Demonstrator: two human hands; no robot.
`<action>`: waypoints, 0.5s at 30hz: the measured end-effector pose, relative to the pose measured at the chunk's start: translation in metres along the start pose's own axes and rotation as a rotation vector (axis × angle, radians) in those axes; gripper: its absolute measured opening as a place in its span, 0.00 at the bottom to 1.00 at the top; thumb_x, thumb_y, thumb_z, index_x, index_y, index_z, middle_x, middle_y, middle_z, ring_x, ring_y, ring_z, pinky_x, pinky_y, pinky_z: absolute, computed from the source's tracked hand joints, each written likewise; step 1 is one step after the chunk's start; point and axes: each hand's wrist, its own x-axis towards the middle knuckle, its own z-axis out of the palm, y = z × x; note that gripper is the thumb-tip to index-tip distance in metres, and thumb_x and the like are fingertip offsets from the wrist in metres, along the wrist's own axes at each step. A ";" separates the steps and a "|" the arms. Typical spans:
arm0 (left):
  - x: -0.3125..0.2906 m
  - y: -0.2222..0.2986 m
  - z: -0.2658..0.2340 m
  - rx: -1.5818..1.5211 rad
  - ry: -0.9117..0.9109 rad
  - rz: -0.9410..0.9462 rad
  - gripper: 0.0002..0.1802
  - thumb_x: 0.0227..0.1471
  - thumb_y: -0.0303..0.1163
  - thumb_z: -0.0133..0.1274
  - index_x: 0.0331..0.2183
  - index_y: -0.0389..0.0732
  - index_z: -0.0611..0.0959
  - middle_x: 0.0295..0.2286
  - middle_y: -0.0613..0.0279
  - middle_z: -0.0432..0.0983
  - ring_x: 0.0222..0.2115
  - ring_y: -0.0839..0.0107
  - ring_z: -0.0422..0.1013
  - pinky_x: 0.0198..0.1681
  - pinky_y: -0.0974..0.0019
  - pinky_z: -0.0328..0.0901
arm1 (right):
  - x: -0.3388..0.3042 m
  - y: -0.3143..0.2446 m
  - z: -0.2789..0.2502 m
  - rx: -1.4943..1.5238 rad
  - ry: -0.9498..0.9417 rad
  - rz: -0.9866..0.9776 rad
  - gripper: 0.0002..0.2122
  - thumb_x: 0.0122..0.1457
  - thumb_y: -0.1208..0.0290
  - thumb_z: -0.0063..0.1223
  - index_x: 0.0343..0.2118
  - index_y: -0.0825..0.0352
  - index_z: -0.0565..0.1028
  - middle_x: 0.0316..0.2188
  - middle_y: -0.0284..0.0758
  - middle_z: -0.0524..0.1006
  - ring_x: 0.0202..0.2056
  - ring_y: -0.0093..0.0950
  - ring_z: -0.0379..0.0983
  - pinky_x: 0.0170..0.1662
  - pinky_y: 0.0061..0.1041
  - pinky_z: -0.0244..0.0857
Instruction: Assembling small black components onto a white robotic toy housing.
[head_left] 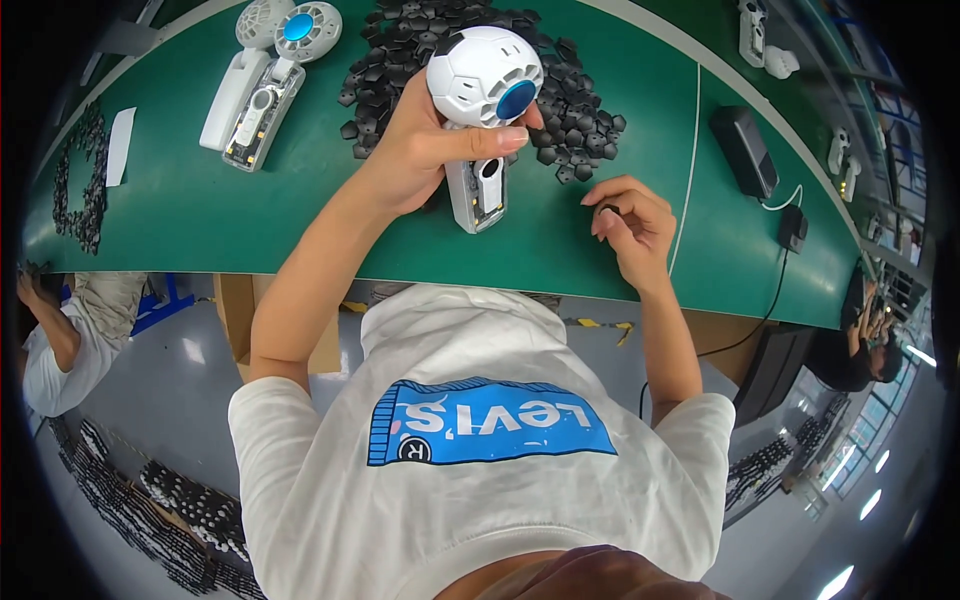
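Observation:
My left hand (425, 150) is wrapped round the neck of a white handheld fan (482, 70), its thumb pressed across the front. The fan's round head is patterned like a football, with a blue disc at its centre and a black patch on its upper left. Below the hand its clear-fronted handle (480, 205) points toward me. To the right, just above the table, my right hand (638, 225) has its fingers curled round a small black piece (609, 210), mostly hidden by them. Behind the fan spreads a heap of black pentagon pieces (580, 135).
Two more white fans (262, 105) lie at the far left of the green table (330, 225). Beyond them are a white paper strip (120, 147) and more small black pieces (80, 180). A black box-shaped device (745, 152) and a cabled adapter (792, 228) sit on the right. Other people are at both sides.

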 end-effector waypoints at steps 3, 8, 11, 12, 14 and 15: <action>-0.001 0.001 0.004 -0.028 0.043 -0.007 0.20 0.41 0.27 0.64 0.39 0.37 0.79 0.32 0.60 0.78 0.31 0.75 0.74 0.34 0.71 0.68 | 0.002 0.001 0.008 0.201 0.160 -0.101 0.10 0.51 0.86 0.55 0.18 0.72 0.66 0.30 0.44 0.75 0.23 0.21 0.70 0.21 0.18 0.62; -0.002 0.000 0.003 -0.026 0.065 0.002 0.20 0.41 0.27 0.64 0.39 0.37 0.79 0.31 0.60 0.78 0.30 0.75 0.74 0.33 0.71 0.68 | 0.005 -0.006 0.015 0.198 0.258 -0.164 0.09 0.49 0.89 0.56 0.19 0.72 0.67 0.31 0.46 0.74 0.23 0.25 0.72 0.22 0.20 0.69; -0.002 0.002 0.004 -0.028 0.061 -0.007 0.19 0.40 0.26 0.64 0.38 0.37 0.79 0.31 0.60 0.78 0.31 0.75 0.74 0.33 0.71 0.68 | 0.005 -0.010 0.022 0.224 0.305 -0.122 0.08 0.48 0.90 0.57 0.21 0.73 0.69 0.32 0.46 0.74 0.22 0.27 0.73 0.24 0.23 0.72; -0.002 0.003 0.004 -0.029 0.058 -0.012 0.18 0.40 0.26 0.64 0.38 0.37 0.79 0.31 0.60 0.78 0.31 0.75 0.74 0.33 0.72 0.68 | 0.006 -0.012 0.025 0.289 0.328 -0.082 0.07 0.48 0.90 0.57 0.22 0.74 0.70 0.31 0.45 0.75 0.22 0.27 0.73 0.25 0.24 0.74; -0.004 0.003 0.001 -0.017 0.045 -0.013 0.20 0.40 0.26 0.64 0.39 0.37 0.78 0.31 0.60 0.78 0.31 0.75 0.74 0.34 0.71 0.68 | 0.007 -0.017 0.029 0.420 0.372 -0.002 0.06 0.48 0.91 0.57 0.25 0.75 0.73 0.30 0.45 0.75 0.22 0.28 0.74 0.27 0.27 0.76; -0.005 0.003 0.000 0.000 0.036 -0.017 0.22 0.41 0.26 0.64 0.41 0.37 0.77 0.32 0.60 0.78 0.31 0.75 0.74 0.35 0.70 0.69 | 0.008 -0.019 0.029 0.419 0.367 -0.005 0.06 0.48 0.91 0.57 0.25 0.75 0.73 0.30 0.45 0.75 0.22 0.28 0.74 0.27 0.27 0.76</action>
